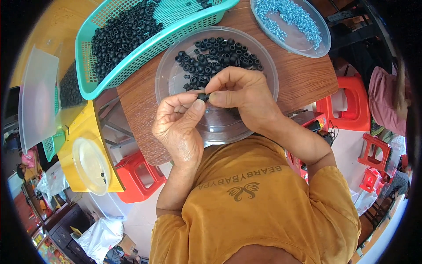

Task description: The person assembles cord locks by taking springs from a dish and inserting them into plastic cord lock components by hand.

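Between the fingertips of both hands is a small round black piece (202, 97), held over the near half of a clear round plastic tub (161, 72). My left hand (178, 123) pinches it from the left with thumb and forefinger. From the right, my right hand (248, 94) closes thumb and forefinger on it. The fingers cover most of the piece, so its exact kind is hidden. Inside the tub, beyond my fingers, lie many similar hollow black pieces (220, 53), looking like small caps or beads with a hole.
A teal mesh basket (83, 70) heaped with black pieces stands at the far left. A shallow clear dish (323, 46) of shiny light-blue small parts sits far right on the brown wooden table (303, 81). Red stools (358, 105) flank it. Left is a yellow table (88, 125) with a clear lid (90, 165).
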